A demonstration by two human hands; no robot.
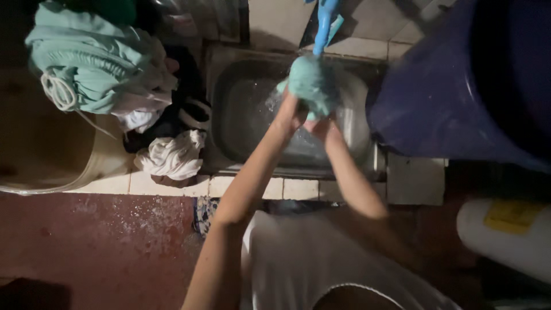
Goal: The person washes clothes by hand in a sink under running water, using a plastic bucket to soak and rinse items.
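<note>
— Teal cloth (313,83), wet and bunched, sits gripped between both hands above the metal basin (241,115). Which hand holds which side?

— Left hand (288,116) clamps the left lower edge of the bundle, fingers curled around it. Right hand (322,127) closes on the bottom of it, just beside the left, the two hands nearly touching.

— What is above the cloth?

— Blue tap (325,20) comes down from the far edge, its tip right at the top of the bundle. Water in the basin below looks splashed near the left hand.

— And around the basin?

— Left of it lies a heap of laundry: a twisted white garment (172,156) near the basin's near-left corner, dark clothing (178,112) behind that, and a larger pale green garment (86,63) with a white drawstring piled on the far left, hanging over a tan tub (51,155). Right of the basin stands a big dark blue barrel (459,86), touching or almost touching the basin rim. Near right there is a white container with a yellow label (505,232). White tiles (287,188) edge the basin's near side, and a reddish floor (103,241), speckled with wet spots, spreads at near left.
</note>
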